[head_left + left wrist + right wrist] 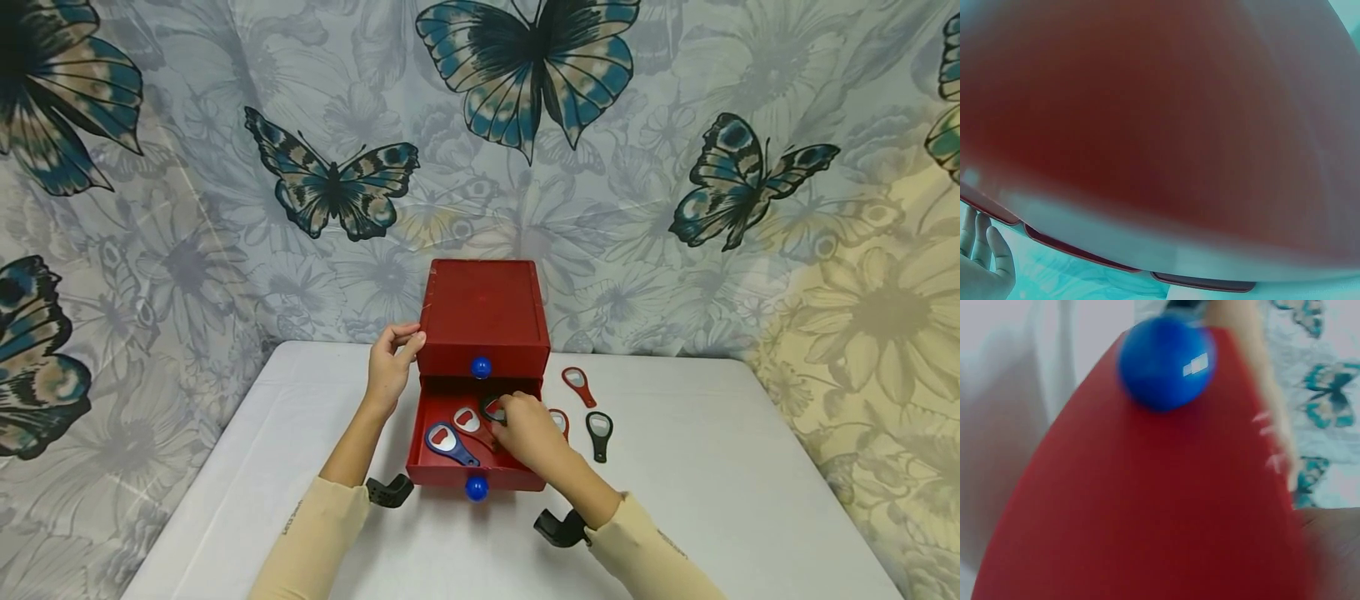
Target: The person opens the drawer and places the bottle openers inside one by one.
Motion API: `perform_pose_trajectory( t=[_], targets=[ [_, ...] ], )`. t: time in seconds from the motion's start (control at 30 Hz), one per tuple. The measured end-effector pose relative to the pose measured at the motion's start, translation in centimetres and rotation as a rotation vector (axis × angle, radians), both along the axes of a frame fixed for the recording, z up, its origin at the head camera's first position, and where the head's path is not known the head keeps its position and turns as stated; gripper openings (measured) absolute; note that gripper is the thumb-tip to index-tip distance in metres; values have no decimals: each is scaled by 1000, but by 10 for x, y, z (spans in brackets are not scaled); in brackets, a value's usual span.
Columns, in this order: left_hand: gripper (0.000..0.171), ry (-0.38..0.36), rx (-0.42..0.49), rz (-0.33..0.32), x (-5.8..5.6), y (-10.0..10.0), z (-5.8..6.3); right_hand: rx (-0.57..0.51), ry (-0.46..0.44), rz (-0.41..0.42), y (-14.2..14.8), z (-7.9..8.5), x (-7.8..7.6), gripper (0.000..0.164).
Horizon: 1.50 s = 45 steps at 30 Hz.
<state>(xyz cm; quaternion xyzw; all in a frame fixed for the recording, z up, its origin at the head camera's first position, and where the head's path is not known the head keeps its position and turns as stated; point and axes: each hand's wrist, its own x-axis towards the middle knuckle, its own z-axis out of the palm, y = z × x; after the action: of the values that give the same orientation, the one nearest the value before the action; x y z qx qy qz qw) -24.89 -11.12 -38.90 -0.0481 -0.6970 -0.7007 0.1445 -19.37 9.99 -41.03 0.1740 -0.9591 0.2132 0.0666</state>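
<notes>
I log: head view alone — right grip (pixel 534 435) pinching black opener (pixel 491 409) inside drawer (pixel 442 476) | left grip (pixel 388 371) straight-fingered against red box (pixel 483 304) | white worktop (pixel 690 500) — butterfly-print cloth (pixel 517 208) behind

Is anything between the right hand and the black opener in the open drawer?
Nothing visible: the right hand reaches into the open drawer and holds the black opener. The red opener and blue opener inside lie to the left, not between.

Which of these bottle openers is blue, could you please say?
The leftmost opener, in the pulled-out drawer: it alone is blue, unlike the red openers and dark openers.
</notes>
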Motion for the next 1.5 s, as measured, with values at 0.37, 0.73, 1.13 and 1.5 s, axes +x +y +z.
perform_pose_trajectory(
  t=[0.37, 0.73, 1.13, 1.5],
  targets=[
    [27, 11, -3, 2, -1, 0, 2, -387, -142, 228, 22, 13, 45, 7],
    [27, 6, -5, 11, -4, 0, -2, -543, -541, 266, 27, -25, 72, 20],
    [27, -1, 16, 21, -22, -5, -27, -617, -509, 88, 1, -61, 77, 30],
    [27, -23, 4, 9, -20, -4, -24, -654, -345, 23, -7, -66, 50, 31]
  ],
)
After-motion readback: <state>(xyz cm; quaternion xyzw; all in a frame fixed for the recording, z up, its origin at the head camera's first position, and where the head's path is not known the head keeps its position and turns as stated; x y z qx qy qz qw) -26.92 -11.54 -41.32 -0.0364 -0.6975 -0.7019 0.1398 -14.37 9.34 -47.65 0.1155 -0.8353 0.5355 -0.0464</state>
